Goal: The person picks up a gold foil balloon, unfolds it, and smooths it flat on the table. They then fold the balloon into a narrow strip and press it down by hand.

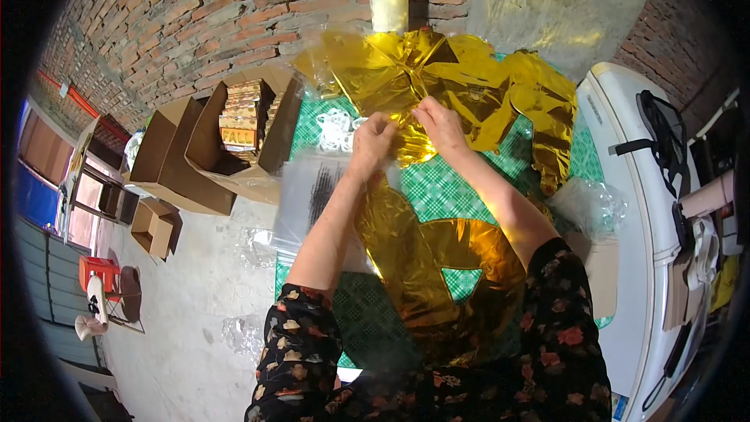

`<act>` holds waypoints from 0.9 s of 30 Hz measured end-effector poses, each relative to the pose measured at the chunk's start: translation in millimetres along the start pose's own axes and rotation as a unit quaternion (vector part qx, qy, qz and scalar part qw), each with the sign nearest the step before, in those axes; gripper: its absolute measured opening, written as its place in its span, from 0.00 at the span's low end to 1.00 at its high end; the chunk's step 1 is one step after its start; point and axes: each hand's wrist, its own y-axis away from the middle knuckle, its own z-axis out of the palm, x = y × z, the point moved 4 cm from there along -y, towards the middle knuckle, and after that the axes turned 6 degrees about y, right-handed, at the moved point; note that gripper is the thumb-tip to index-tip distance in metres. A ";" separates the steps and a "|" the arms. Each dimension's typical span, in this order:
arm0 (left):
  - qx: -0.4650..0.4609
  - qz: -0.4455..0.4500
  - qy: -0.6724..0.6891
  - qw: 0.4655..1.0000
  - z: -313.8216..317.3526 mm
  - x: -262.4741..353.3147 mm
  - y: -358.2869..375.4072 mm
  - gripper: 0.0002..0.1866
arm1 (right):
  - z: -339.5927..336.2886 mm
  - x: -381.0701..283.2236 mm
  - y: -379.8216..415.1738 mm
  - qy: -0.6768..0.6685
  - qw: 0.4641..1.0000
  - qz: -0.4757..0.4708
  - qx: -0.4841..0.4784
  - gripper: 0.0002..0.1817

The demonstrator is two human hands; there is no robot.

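Note:
Gathered gold foil, which looks like a flat foil balloon [414,144], is pinched between my two hands above the table. My left hand [375,139] has its fingers closed on the left side of the gathered part. Just to its right, my right hand [440,125] pinches the same foil with thumb and forefinger. Crumpled gold foil [461,70] spreads behind my hands. Nearer my body lies another flat gold foil shape [414,266] with a triangular hole. The exact edge between my fingertips is too small to make out.
A green patterned cloth [445,187] covers the table. White cord [337,126] and a stack of clear plastic bags [301,195] lie left. A cardboard box [269,152] holds packs marked "FALL". Crumpled clear plastic [590,205] and a white appliance [625,187] stand right. Brick wall [258,0] behind.

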 end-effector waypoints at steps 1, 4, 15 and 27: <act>-0.003 -0.004 0.006 1.000 0.3 0.3 0.1 0.10 | 0.8 -1.6 -0.6 0.000 1.000 -0.004 0.003 0.13; -0.018 0.005 0.028 0.999 1.4 -2.3 0.0 0.12 | 3.9 -3.9 -2.8 0.005 1.000 -0.020 0.008 0.13; -0.017 0.087 -0.109 0.990 1.6 6.9 4.3 0.19 | 8.0 -8.6 -7.1 0.043 0.999 -0.029 -0.016 0.16; 0.018 0.080 -0.126 0.989 2.0 -3.4 1.5 0.20 | 0.8 -20.5 -15.4 0.025 0.998 -0.057 -0.007 0.15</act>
